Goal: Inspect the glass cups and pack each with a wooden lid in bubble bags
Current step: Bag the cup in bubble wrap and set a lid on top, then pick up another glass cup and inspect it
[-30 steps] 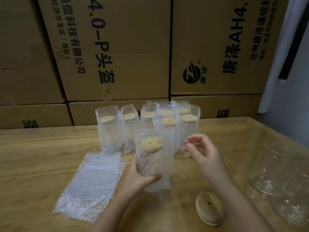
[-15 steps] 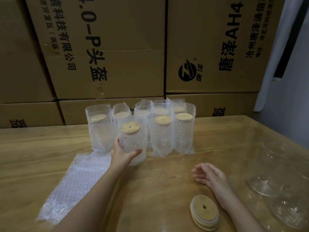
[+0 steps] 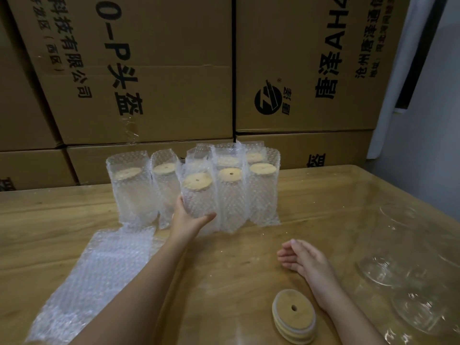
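My left hand grips a bagged glass cup with a wooden lid on top, standing it in the front row of several packed cups at the table's far middle. My right hand rests on the table with relaxed fingers and holds nothing. A small stack of wooden lids with centre holes lies near my right forearm. Empty bubble bags lie flat at the left. Bare glass cups stand at the right, hard to make out.
The wooden table runs to a rounded far right corner. Stacked cardboard boxes with printed characters form a wall right behind the packed cups. A pale wall and curtain stand at the right.
My left hand carried the bagged cup away from me and set it among the packed cups. My right hand let go of the bag's top and dropped to the table.
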